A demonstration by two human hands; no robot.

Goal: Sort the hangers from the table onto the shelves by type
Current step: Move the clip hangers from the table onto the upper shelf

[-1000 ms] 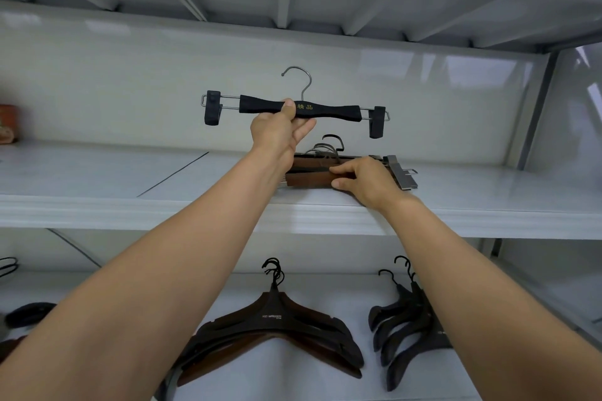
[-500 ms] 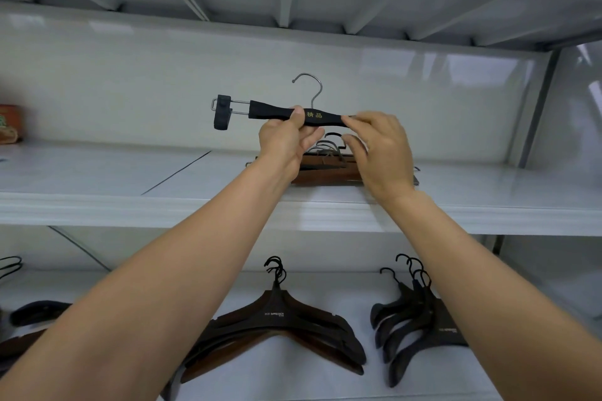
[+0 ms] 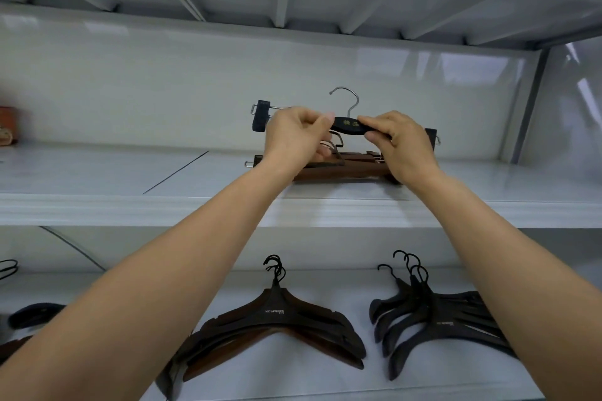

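Observation:
A black clip hanger with a metal hook and gold lettering hangs level in the air above the upper shelf. My left hand grips its bar left of the middle, and my right hand pinches the bar right of the middle. Just below it, a stack of brown clip hangers lies flat on the upper shelf, partly hidden by both hands. The black hanger's left clip shows; its right clip peeks out behind my right hand.
On the lower shelf lie a pile of wide dark and brown coat hangers and, to the right, a pile of black hangers. More dark hangers sit at the far left. A brown object rests on the upper shelf's left end.
My right hand left the brown stack and took hold of the black hanger's bar. The hanger moved right and lower, now over the stack.

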